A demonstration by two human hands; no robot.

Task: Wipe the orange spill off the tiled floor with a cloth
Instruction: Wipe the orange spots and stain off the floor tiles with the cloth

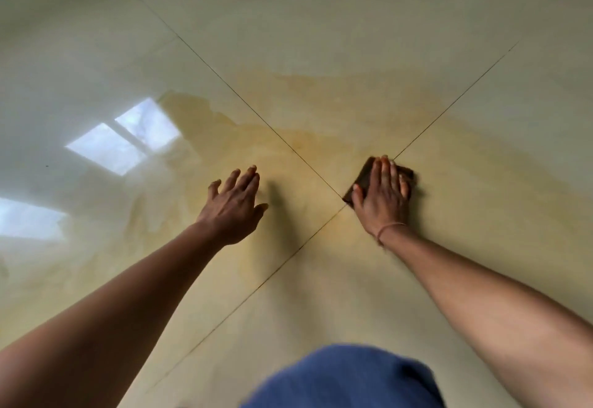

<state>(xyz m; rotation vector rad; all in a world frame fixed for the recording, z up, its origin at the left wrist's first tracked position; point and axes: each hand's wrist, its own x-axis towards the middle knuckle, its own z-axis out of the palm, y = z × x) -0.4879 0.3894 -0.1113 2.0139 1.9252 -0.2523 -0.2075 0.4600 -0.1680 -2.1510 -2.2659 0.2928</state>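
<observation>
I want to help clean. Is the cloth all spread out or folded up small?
Folded small. The dark cloth shows only as a compact block, peeking out around the flat right hand pressing it on the floor.

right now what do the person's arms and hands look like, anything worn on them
Both forearms are bare, with no sleeves in view. The left hand wears nothing: no ring, band or glove shows. The right hand is also ungloved, and a thin pinkish thread bracelet circles its wrist, with a short loose end hanging at one side.
</observation>
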